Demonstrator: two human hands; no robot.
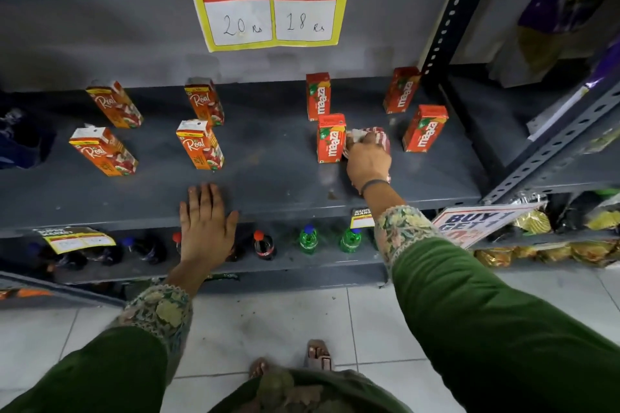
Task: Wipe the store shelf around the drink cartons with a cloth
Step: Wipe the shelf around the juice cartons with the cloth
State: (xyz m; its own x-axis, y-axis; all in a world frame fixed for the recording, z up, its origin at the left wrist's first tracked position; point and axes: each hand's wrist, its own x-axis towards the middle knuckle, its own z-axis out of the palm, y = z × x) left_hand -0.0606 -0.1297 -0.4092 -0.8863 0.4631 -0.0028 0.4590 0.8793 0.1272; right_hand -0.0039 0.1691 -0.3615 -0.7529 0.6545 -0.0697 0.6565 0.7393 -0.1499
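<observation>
The right hand (pixel 367 161) is closed around a bunched red-and-white cloth (pixel 377 137), pressing it onto the grey shelf (pixel 268 161) just beside a Maaza carton (pixel 331 138) that touches the cloth on the hand's left. Three more Maaza cartons (pixel 425 128) stand beyond and to the right of this hand. The left hand (pixel 206 221) lies flat and open, empty, on the shelf's front edge, with four Real cartons (pixel 200 144) standing beyond it and to its left.
</observation>
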